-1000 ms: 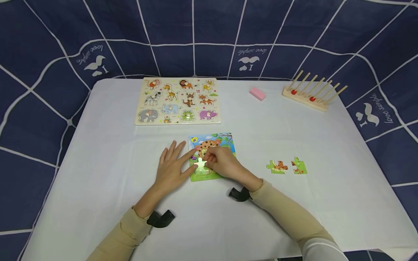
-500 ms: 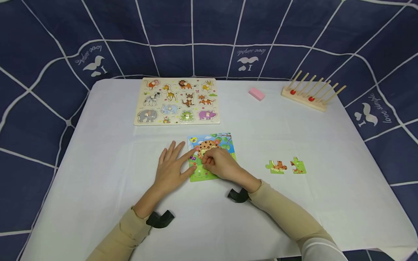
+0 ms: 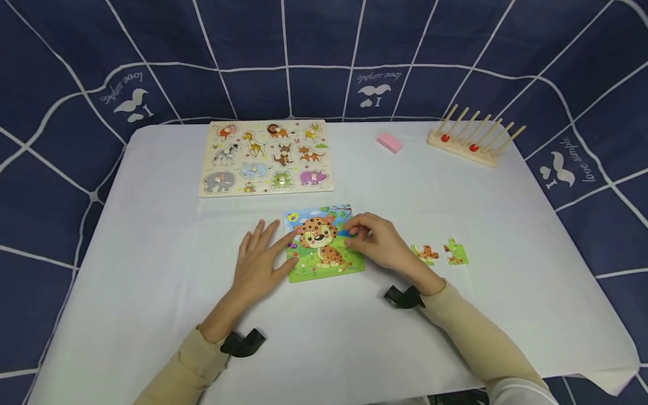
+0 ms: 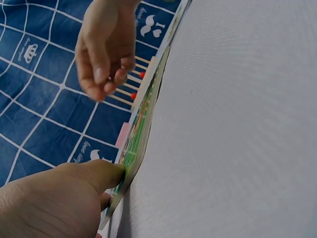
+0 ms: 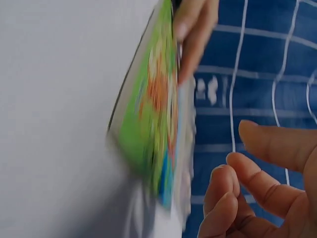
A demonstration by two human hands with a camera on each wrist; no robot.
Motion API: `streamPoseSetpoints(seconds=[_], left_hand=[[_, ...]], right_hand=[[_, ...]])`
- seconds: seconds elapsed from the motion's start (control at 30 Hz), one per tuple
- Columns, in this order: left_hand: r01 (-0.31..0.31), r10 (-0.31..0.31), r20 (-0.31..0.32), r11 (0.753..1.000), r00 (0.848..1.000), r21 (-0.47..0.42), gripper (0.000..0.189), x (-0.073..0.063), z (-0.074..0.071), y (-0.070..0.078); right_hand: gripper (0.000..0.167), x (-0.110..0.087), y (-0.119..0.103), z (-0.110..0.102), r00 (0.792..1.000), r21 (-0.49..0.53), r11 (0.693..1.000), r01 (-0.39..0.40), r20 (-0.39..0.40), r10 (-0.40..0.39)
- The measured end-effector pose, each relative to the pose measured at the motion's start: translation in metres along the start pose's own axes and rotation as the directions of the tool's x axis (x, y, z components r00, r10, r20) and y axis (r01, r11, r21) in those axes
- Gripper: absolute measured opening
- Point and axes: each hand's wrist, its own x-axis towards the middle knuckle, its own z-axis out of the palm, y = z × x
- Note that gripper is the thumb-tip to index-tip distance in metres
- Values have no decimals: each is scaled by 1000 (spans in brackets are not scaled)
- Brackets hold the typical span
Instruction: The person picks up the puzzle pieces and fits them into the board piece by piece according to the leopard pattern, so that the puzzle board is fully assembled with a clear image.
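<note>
A jigsaw puzzle [image 3: 320,270] with a spotted leopard cub on grass lies on the white table. My left hand [image 3: 258,269] rests along the puzzle's left side, fingers spread, the thumb and index finger over its edge. In the left wrist view that thumb [image 4: 106,174] presses on the board's corner. My right hand [image 3: 385,243] hovers over the puzzle's right side with its fingers loosely bent. In the right wrist view nothing sits between its thumb [image 5: 272,144] and fingers. Two loose jigsaw pieces, one spotted orange [image 3: 427,255] and one mostly green [image 3: 458,252], lie to the right.
Behind the puzzle lies a wooden animal peg board [image 3: 265,190]. A pink block [image 3: 390,142] sits farther right. At the back right stands a wooden rack [image 3: 462,149] with upright pegs and red beads. Dark blue checked cloth [image 3: 324,50] surrounds the table.
My right hand has let go of a puzzle piece at the board's lower left and moved right, uncovering the leopard picture. My left hand stays at the left edge. The head view has shifted slightly.
</note>
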Motion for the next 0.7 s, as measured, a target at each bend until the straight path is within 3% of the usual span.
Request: streamPoseSetpoints(seconds=[0.17,0.4,0.7], left_hand=[[-3,3,-7,1000,1000,-1,57,1,1,-1],[-18,18,-20,1000,1000,8,57,2,1,-1],[-5,5,-3,1000,1000,-4,57,1,1,0]], right_hand=[[26,-28,23,-36,991,-36,993,-109,-82,105],[34,-70,55,-80,962,-85,968,-235,-162,219],[40,-94,74,-103,919,-1,943,-334,-222,325]])
